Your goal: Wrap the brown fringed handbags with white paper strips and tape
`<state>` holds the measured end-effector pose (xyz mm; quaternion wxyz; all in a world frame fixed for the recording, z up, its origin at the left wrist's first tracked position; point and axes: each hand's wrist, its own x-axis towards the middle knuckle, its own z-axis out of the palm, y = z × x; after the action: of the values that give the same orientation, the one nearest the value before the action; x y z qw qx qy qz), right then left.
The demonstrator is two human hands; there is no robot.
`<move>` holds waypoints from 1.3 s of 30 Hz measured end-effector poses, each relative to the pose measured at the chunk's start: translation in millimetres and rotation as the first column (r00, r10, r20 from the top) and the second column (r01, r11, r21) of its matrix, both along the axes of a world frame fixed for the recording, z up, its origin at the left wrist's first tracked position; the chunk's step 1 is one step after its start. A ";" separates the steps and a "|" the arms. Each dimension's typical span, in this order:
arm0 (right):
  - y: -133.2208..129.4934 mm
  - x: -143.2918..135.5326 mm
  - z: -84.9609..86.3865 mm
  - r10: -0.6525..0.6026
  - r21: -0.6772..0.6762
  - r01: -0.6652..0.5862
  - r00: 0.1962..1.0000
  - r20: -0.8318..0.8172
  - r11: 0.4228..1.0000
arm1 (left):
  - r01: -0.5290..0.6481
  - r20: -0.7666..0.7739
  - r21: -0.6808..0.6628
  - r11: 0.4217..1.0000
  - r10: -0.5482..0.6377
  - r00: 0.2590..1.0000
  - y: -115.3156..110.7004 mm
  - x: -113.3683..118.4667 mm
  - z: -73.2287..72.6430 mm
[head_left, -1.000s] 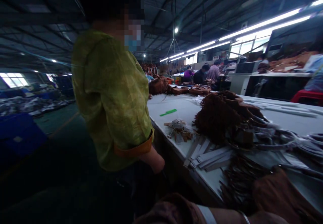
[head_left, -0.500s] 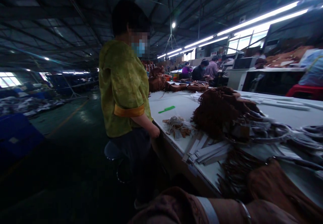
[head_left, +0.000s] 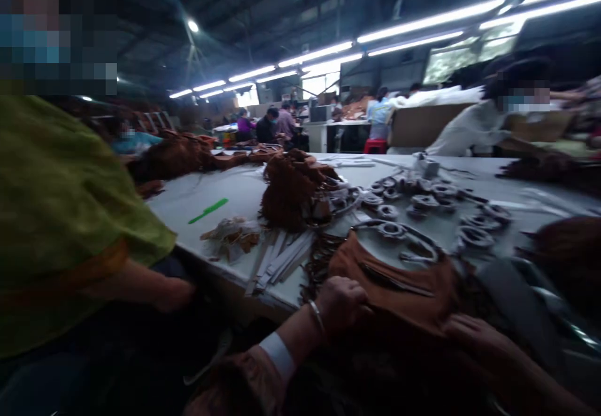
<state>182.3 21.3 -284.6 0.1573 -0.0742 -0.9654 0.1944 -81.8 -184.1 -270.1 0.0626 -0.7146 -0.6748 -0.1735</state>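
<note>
A brown fringed bag (head_left: 404, 291) lies at the table's near edge, with a dark zipper across its upper part and a wrapped handle arching above it. My left hand (head_left: 340, 303), with a bracelet at the wrist, is closed on the bag's left edge. On the right side, my right hand (head_left: 474, 334) grips the bag's lower edge, its fingertips partly hidden and blurred. Dark fringe (head_left: 317, 263) spreads beside the bag, left of the zipper. The bag's lower part falls into shadow.
White strips (head_left: 284, 256), tags (head_left: 235, 238) and a green comb-like tool (head_left: 208, 210) lie on the white table (head_left: 178, 194). Beyond are a brown fringed pile (head_left: 293, 194) and several wrapped rings (head_left: 425, 201). A person in green (head_left: 70, 216) stands close at left; another in white (head_left: 469, 125) leans across.
My view has swung right toward the table. Both my hands on the bag now show, where only my left forearm did before. The person in green now appears nearer and further left.
</note>
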 end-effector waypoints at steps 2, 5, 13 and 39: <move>2.2 7.7 5.2 -0.004 -0.110 0.014 0.996 0.090 0.994 | -0.010 0.036 0.085 0.996 0.007 0.999 -2.2 -9.0 -0.6; -0.8 1.7 8.1 -0.070 -0.214 0.089 0.993 0.095 0.973 | -0.033 0.087 0.158 0.987 0.019 0.996 -6.5 -14.5 -0.8; 0.3 -12.2 -23.7 -0.248 0.011 0.248 0.969 -0.019 0.969 | -0.180 0.126 0.049 0.982 0.173 0.977 9.1 -16.2 -4.6; -38.0 -81.9 8.6 -0.373 0.208 0.311 0.809 0.455 0.928 | -0.282 -0.091 -0.197 0.939 0.269 0.959 33.5 14.8 9.2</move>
<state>100.4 -16.7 -276.0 -0.0539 -0.2834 -0.9543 0.0779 -67.0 -150.7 -261.0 0.0323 -0.6209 -0.7802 -0.0692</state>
